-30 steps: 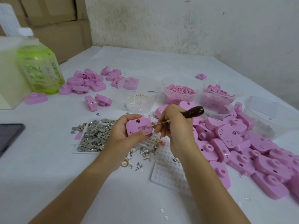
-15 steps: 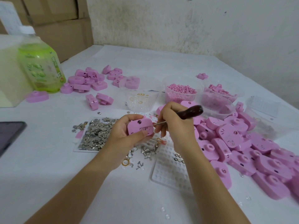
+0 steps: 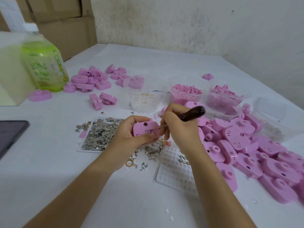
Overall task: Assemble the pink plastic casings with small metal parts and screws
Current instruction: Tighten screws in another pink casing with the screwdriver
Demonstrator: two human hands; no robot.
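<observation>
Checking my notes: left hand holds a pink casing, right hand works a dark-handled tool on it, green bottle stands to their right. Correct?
No. The head view shows the green bottle at the far left, not the right. The rest stands: the left hand holds the pink casing, and the right hand works the dark-handled tool on it.

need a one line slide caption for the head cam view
Left hand holds a pink casing while the right hand applies a dark-handled screwdriver to it.
</observation>
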